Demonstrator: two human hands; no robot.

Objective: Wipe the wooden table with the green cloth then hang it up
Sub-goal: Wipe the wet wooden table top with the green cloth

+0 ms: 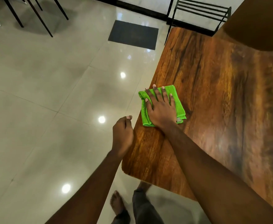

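Head view: right grip [161, 110], flat-fingered, presses green cloth [179, 104] at left edge of counter [221, 94]. Wood stretches rightward. Left grip [123, 135] loose, empty.

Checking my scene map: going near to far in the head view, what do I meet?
Bare foot → left hand → green cloth under the right hand → dark floor mat → black rack.

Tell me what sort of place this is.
Probably a cafe or canteen dining area: a wooden table with a green cloth on it, thin black furniture legs standing on a glossy tiled floor, and a dark mat near a black-framed wall.
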